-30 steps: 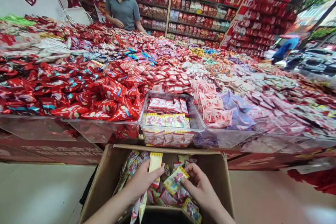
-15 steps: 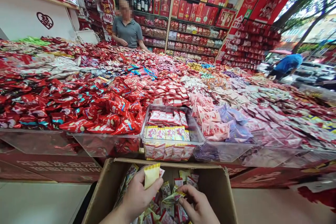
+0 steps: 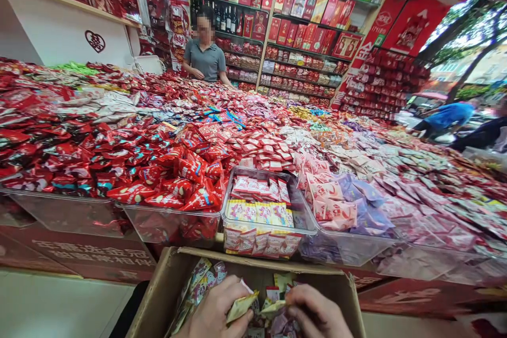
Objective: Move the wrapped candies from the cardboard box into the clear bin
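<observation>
My left hand [image 3: 216, 309] is closed around a small yellow-edged candy packet [image 3: 241, 307], with a pale edge of another packet behind it. Just to its right, my right hand [image 3: 319, 310] pinches a second yellowish packet [image 3: 273, 308] by its end. Both hands are inside a cardboard box [image 3: 158, 290], over loose candy packets [image 3: 202, 280]. Beyond the box stands a clear plastic bin [image 3: 311, 226] with rows of red-and-white packets [image 3: 257, 188] behind yellow-and-white ones [image 3: 259, 213]. My fingertips are partly hidden by the packets.
Red snack packets [image 3: 170, 190] fill the bins on the left; pink packets [image 3: 325, 193] and purple packets [image 3: 362, 195] lie right. A person in a grey shirt [image 3: 206, 60] stands behind the display. Shelves of red boxes [image 3: 309, 31] line the back. People bend over at far right.
My left hand has lowered and tilted its packet toward my right hand, and the two are closer together. The whole view has shifted, with another person appearing at the right edge.
</observation>
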`<state>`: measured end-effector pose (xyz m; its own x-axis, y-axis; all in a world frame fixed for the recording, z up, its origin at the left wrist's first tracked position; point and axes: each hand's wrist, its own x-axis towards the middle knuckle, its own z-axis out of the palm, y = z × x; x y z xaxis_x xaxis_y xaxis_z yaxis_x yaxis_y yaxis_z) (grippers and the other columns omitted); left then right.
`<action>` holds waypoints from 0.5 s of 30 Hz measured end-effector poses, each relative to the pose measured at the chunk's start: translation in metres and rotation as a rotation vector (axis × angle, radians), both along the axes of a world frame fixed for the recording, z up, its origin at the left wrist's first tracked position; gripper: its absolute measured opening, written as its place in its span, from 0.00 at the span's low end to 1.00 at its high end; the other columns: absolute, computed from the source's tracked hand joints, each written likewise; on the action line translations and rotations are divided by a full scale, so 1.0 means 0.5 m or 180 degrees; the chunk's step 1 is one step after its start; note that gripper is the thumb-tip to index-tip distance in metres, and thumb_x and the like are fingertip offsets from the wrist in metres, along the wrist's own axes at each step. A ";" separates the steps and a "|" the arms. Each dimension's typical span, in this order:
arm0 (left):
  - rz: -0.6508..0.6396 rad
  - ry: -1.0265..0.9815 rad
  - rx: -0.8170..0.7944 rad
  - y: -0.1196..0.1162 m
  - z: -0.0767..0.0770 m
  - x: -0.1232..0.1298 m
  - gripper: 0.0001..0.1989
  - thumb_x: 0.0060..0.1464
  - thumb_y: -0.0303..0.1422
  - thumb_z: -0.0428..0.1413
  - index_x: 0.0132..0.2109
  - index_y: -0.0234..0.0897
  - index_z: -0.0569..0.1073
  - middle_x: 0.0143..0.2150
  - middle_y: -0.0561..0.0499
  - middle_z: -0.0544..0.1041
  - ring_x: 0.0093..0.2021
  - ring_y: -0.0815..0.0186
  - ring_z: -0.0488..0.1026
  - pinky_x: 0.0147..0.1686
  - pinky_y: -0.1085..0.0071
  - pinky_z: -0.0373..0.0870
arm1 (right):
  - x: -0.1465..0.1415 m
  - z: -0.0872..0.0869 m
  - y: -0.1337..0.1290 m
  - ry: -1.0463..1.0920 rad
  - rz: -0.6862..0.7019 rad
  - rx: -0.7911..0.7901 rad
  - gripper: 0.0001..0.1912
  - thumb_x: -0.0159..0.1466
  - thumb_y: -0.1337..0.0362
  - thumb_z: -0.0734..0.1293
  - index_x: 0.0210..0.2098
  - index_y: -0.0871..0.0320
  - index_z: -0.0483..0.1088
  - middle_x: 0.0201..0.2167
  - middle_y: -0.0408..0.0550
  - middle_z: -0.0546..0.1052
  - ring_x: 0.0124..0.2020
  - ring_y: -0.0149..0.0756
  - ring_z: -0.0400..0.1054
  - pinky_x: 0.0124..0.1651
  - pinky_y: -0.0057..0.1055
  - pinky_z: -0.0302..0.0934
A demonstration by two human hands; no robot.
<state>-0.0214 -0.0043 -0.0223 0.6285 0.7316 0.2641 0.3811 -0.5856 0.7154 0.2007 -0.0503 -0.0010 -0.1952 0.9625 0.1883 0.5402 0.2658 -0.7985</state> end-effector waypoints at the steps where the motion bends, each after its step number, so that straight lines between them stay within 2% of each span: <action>1: 0.0048 0.0034 0.0021 0.000 -0.003 0.001 0.07 0.49 0.27 0.49 0.37 0.37 0.68 0.29 0.49 0.68 0.31 0.66 0.66 0.31 0.74 0.62 | 0.007 0.037 0.007 0.0067 -0.0121 0.0081 0.07 0.58 0.64 0.59 0.30 0.57 0.68 0.28 0.47 0.73 0.31 0.33 0.66 0.34 0.24 0.61; 3: 0.0081 0.0090 0.0030 0.001 -0.006 0.004 0.07 0.48 0.26 0.49 0.36 0.36 0.67 0.30 0.49 0.68 0.32 0.66 0.66 0.31 0.74 0.62 | 0.018 0.117 0.037 0.0232 -0.0288 0.0264 0.07 0.58 0.63 0.60 0.32 0.56 0.68 0.31 0.47 0.73 0.33 0.34 0.66 0.35 0.25 0.61; 5: -0.0004 0.0176 0.0017 0.001 -0.010 0.006 0.07 0.47 0.26 0.50 0.36 0.36 0.67 0.30 0.49 0.69 0.32 0.67 0.67 0.31 0.75 0.62 | 0.017 0.185 0.093 0.0281 -0.0475 0.0379 0.08 0.58 0.61 0.60 0.32 0.57 0.69 0.29 0.46 0.73 0.31 0.33 0.66 0.33 0.25 0.61; 7: -0.0152 0.0328 -0.0023 0.002 -0.018 0.006 0.07 0.46 0.27 0.51 0.35 0.36 0.68 0.30 0.49 0.69 0.31 0.67 0.67 0.30 0.76 0.63 | 0.004 0.220 0.171 0.0225 -0.0399 0.0259 0.08 0.57 0.61 0.61 0.29 0.58 0.69 0.23 0.44 0.71 0.26 0.32 0.65 0.29 0.25 0.60; 9: -0.0288 0.0457 -0.0068 0.004 -0.030 0.003 0.07 0.45 0.29 0.52 0.35 0.36 0.69 0.31 0.49 0.69 0.32 0.67 0.68 0.30 0.77 0.63 | -0.021 0.219 0.257 0.0476 -0.0227 -0.0135 0.08 0.56 0.62 0.61 0.28 0.59 0.68 0.22 0.44 0.71 0.23 0.30 0.65 0.26 0.25 0.60; 11: -0.0350 0.0504 -0.0095 0.007 -0.047 -0.001 0.07 0.47 0.32 0.52 0.36 0.37 0.69 0.32 0.48 0.70 0.32 0.67 0.68 0.31 0.78 0.64 | -0.051 0.194 0.329 0.0515 -0.0083 -0.0531 0.06 0.55 0.65 0.62 0.26 0.60 0.67 0.18 0.42 0.69 0.20 0.29 0.64 0.24 0.24 0.60; 13: -0.0321 0.0446 -0.0112 0.009 -0.067 -0.004 0.09 0.47 0.36 0.53 0.37 0.39 0.70 0.32 0.49 0.70 0.31 0.68 0.69 0.30 0.79 0.64 | -0.080 0.166 0.374 0.0303 0.0042 -0.0698 0.04 0.53 0.68 0.62 0.23 0.61 0.67 0.14 0.41 0.68 0.17 0.28 0.63 0.21 0.23 0.59; 15: -0.0192 0.0328 -0.0139 0.010 -0.086 -0.004 0.09 0.48 0.38 0.52 0.37 0.41 0.70 0.31 0.50 0.70 0.30 0.69 0.68 0.29 0.80 0.63 | -0.102 0.147 0.389 0.0147 0.0134 -0.0864 0.04 0.53 0.70 0.62 0.22 0.60 0.66 0.12 0.40 0.67 0.15 0.27 0.62 0.19 0.23 0.58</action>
<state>-0.0234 0.0006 -0.0654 0.6939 0.7011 0.1645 0.4189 -0.5788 0.6997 0.1496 0.1440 0.0726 -0.2333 0.9702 -0.0657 0.4947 0.0602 -0.8670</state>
